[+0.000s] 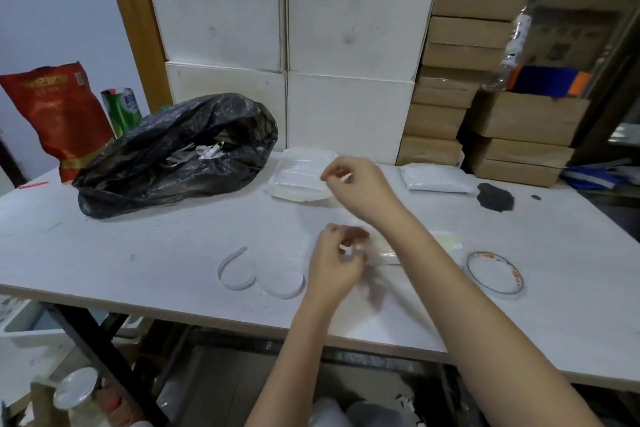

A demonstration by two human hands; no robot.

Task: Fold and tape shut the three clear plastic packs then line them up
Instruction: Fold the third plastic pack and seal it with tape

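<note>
While the left hand (334,262) pinches a clear pack (381,250), the right hand (360,185) pinches a tape strip (345,178)

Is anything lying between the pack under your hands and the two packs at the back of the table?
Nothing visible. The pack under the left hand has bare table between it and the back packs. The tape roll lies off to the right.
</note>
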